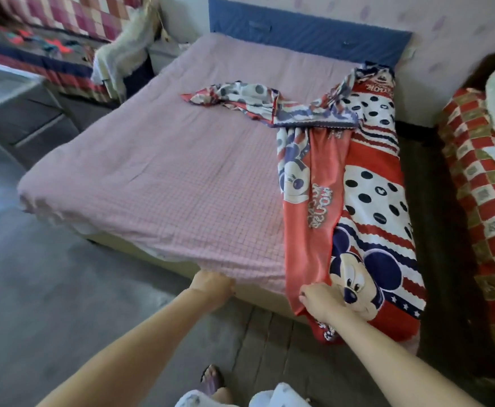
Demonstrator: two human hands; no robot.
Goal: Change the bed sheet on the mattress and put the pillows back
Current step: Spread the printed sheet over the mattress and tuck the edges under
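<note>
Right hand (318, 298) pinching cartoon sheet (369, 207), left hand (212, 284) gripping pink sheet (167, 177) edge

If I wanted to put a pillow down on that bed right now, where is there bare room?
The pink checked mattress cover lies bare across the bed's left and middle, from the blue headboard to the foot edge by the left hand. The right strip is crowded: the red cartoon-print sheet lies bunched there, gripped by the right hand.
</note>
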